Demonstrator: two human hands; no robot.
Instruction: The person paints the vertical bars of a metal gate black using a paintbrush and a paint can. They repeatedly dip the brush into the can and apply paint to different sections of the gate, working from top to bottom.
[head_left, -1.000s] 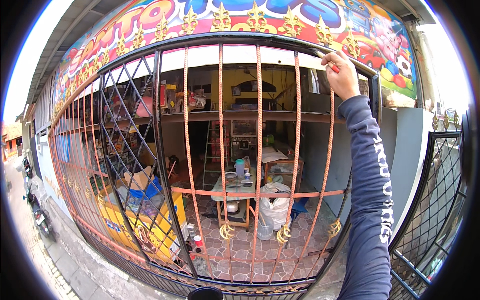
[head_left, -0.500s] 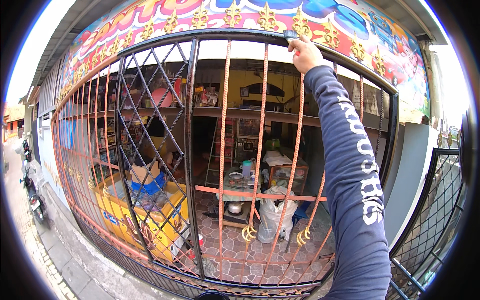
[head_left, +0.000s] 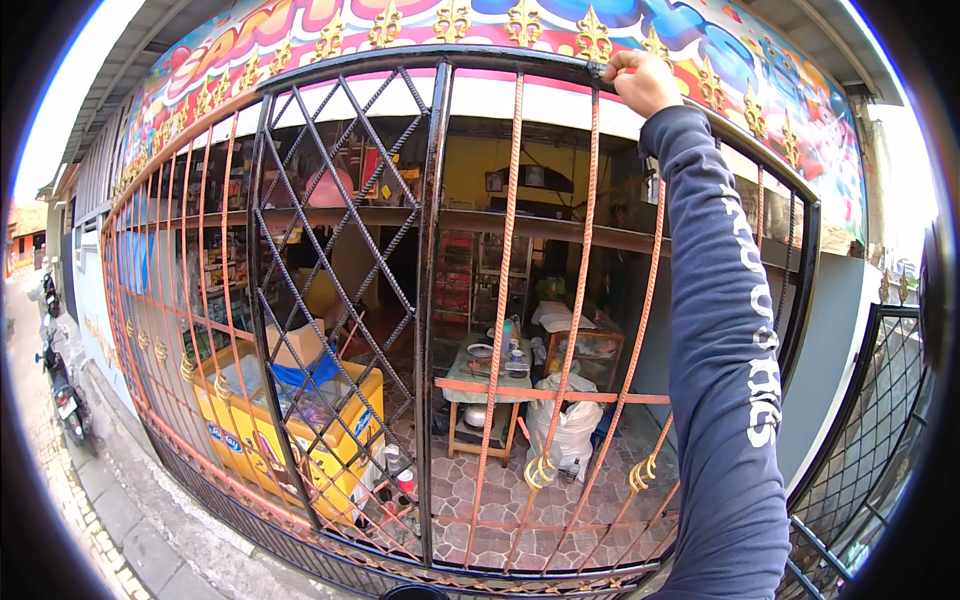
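High on the gate, my right hand [head_left: 645,82] is closed around a small paintbrush [head_left: 598,70], most of which is hidden by the fingers. The brush end touches the black top rail [head_left: 520,58], just below a gold fleur-de-lis finial [head_left: 593,36]. Under the rail run twisted reddish-orange bars [head_left: 570,330], and to their left is a black lattice panel [head_left: 345,220]. A dark blue printed sleeve covers my right arm, which reaches up across the bars. My left hand is out of sight. The rim of a dark round container [head_left: 415,592] shows at the lower edge.
Behind the bars stand a yellow chest freezer [head_left: 345,400], a small table [head_left: 465,395] with jars, and a white sack [head_left: 565,420]. Another black lattice gate [head_left: 865,400] is at right. Motorbikes [head_left: 68,400] line the lane at left.
My right hand and the brush have shifted left along the top rail, to above another bar. The view has turned left, so the gate sits further right in the picture.
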